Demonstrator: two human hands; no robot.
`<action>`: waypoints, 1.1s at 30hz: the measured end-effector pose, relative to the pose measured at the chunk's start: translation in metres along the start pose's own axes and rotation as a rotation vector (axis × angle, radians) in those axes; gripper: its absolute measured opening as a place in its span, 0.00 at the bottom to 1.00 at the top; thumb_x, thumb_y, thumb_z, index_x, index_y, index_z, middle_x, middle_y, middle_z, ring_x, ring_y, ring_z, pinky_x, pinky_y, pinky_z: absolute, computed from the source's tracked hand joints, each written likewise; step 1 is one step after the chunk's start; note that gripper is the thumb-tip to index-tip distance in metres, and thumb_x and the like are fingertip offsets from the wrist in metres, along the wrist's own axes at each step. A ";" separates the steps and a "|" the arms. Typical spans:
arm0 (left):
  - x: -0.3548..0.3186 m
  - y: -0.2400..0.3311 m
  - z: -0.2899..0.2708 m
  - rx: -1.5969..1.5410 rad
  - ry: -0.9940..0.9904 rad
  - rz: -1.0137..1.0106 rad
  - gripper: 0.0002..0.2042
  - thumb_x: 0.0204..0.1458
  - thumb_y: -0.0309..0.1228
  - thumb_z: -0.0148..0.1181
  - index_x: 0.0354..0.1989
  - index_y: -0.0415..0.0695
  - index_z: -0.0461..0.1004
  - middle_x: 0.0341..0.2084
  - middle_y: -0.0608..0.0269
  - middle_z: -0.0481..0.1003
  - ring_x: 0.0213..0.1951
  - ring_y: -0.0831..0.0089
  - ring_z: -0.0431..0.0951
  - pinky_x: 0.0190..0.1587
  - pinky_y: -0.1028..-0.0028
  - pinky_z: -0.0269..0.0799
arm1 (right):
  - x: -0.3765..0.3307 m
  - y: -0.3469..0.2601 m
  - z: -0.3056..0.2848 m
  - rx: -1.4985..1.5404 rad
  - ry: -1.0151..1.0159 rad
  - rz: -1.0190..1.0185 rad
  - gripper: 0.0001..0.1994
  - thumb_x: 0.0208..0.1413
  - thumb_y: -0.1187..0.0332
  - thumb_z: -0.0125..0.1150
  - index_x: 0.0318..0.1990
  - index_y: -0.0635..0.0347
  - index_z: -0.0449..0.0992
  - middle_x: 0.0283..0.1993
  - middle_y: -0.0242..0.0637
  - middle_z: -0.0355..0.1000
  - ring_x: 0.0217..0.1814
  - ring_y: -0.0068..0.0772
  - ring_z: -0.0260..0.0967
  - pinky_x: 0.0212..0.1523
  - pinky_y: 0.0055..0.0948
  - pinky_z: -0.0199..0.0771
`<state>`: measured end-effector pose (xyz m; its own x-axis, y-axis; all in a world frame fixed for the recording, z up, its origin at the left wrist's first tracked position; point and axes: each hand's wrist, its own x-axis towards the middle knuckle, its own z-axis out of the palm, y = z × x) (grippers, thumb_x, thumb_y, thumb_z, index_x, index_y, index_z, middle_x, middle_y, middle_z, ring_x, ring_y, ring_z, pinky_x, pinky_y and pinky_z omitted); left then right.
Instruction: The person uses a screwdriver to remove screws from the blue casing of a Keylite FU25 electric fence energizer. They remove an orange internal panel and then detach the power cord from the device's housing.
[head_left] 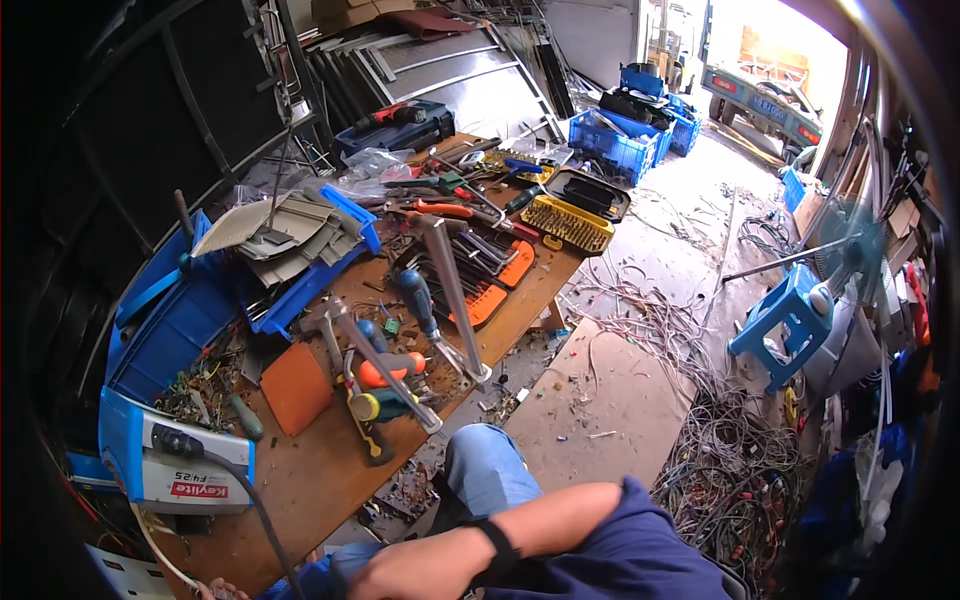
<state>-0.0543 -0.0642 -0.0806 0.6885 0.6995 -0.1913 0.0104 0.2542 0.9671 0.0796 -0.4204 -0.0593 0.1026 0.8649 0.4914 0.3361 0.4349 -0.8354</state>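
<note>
My right hand (415, 572), with a black band on its wrist, reaches across to the left along the lower edge; its fingers are hidden. Beside it lies something blue (315, 578), too cut off to name. At the lower left corner only the fingertips of my left hand (222, 590) show, curled together near the end of a white cable (160, 548); what they hold is not clear. A dark cable (262, 510) runs from a blue-and-white box-shaped device (185, 465) down between my hands.
The wooden table (290, 495) carries screwdrivers (415, 300), a hammer (325, 320), hex keys (480, 265) in orange holders and a yellow bit set (565, 222). Blue bins (185, 330) stand left. Tangled wires (730, 480), a blue stool (785, 325) and a fan (850, 245) are to the right.
</note>
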 end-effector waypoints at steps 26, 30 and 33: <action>0.020 0.012 -0.024 -0.029 0.236 -0.092 0.13 0.52 0.48 0.57 0.34 0.53 0.73 0.23 0.74 0.70 0.21 0.77 0.68 0.25 0.75 0.62 | -0.120 0.038 -0.349 -1.354 0.240 1.319 0.13 0.54 0.69 0.48 0.39 0.59 0.80 0.42 0.44 0.78 0.45 0.41 0.77 0.42 0.36 0.77; 0.005 0.013 -0.016 -0.012 0.217 -0.057 0.11 0.54 0.45 0.57 0.36 0.53 0.73 0.23 0.73 0.71 0.22 0.77 0.69 0.25 0.76 0.63 | -0.121 0.053 -0.348 -1.355 0.222 1.394 0.13 0.55 0.70 0.47 0.39 0.58 0.80 0.43 0.44 0.78 0.47 0.40 0.76 0.45 0.35 0.76; 0.000 0.012 -0.023 0.013 0.185 -0.075 0.10 0.54 0.44 0.57 0.37 0.53 0.73 0.24 0.74 0.72 0.22 0.78 0.71 0.24 0.77 0.65 | -0.125 0.066 -0.347 -1.397 0.338 1.336 0.12 0.54 0.70 0.49 0.38 0.58 0.80 0.42 0.44 0.78 0.46 0.40 0.77 0.45 0.34 0.76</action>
<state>-0.0710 -0.0461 -0.0725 0.5406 0.7899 -0.2897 0.0672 0.3027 0.9507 0.4140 -0.5870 -0.0910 0.9632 0.2677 -0.0233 0.2680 -0.9633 0.0139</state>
